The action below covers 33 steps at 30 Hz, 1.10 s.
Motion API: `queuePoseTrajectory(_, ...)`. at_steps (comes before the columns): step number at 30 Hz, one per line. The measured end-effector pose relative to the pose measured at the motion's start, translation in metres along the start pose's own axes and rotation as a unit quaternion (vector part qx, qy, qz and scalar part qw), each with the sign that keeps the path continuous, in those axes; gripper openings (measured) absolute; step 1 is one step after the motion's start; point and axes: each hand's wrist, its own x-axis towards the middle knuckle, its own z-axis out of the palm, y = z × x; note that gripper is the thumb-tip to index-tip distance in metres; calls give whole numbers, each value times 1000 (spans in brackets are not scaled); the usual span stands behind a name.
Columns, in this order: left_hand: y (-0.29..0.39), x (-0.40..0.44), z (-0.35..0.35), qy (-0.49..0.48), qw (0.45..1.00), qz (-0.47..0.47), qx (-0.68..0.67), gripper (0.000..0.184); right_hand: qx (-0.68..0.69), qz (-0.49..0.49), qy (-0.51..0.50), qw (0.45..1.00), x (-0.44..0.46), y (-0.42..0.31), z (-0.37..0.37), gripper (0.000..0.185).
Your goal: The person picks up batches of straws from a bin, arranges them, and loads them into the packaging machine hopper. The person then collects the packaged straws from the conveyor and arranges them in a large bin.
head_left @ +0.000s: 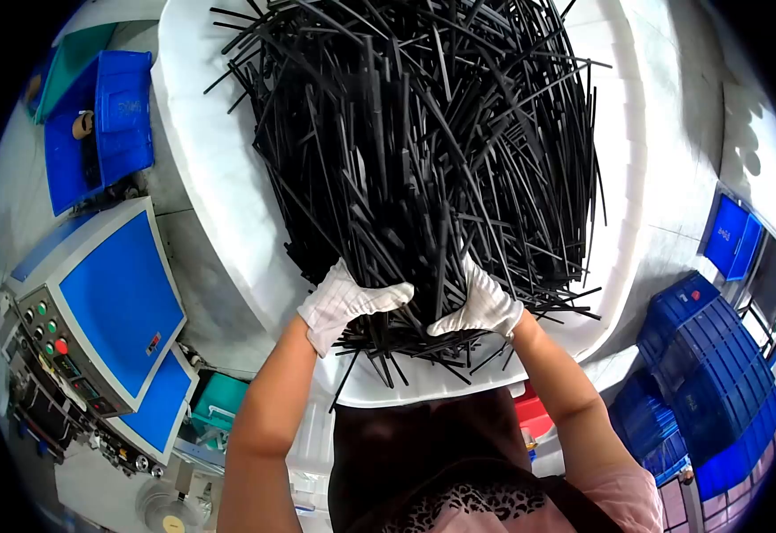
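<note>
A large heap of thin black sticks (423,133) fills the middle of a big white tub (219,204), many lying lengthwise and others crossing at angles. My left hand (348,302), in a white glove, grips sticks at the near end of the heap; its thumb lies across them and its other fingers sink out of sight among them. Opposite it, my right hand (481,305), also in a white glove, grips sticks with its thumb pointing inward. A few dark sticks show between the two thumbs. Loose stick ends poke out below both hands.
On the left stands a machine with a blue top (122,302) and a button panel (59,342). Behind it is a blue bin (126,111). Blue crates (716,355) are stacked at the right. The tub's near rim (406,395) lies close to my apron (423,435).
</note>
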Motion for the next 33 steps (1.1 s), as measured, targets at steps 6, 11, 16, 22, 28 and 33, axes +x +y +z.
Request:
queuePoseTrajectory(6, 10, 24, -13, 114, 586, -402, -694, 12, 33, 35, 55, 997, 14, -11, 8, 128)
queuePoseTrajectory(11, 3, 12, 31, 149, 850, 248, 440, 15, -8, -33, 119, 992, 24, -8, 4, 107)
queuePoseTrajectory(16, 19, 0, 57, 138, 881, 307, 332, 27, 296, 18, 43, 954, 36, -48, -16, 94)
queuePoseTrajectory(22, 66, -13, 86, 96, 895, 326, 289, 41, 355, 51, -9, 934, 74, -70, -52, 91)
queuePoseTrajectory(28, 101, -27, 119, 128, 906, 318, 249, 44, 236, 88, 30, 967, 81, -118, -76, 108)
queuePoseTrajectory(33, 40, -6, 100, 154, 910, 321, 211, 40, 418, 147, 68, 894, 34, -106, -49, 80)
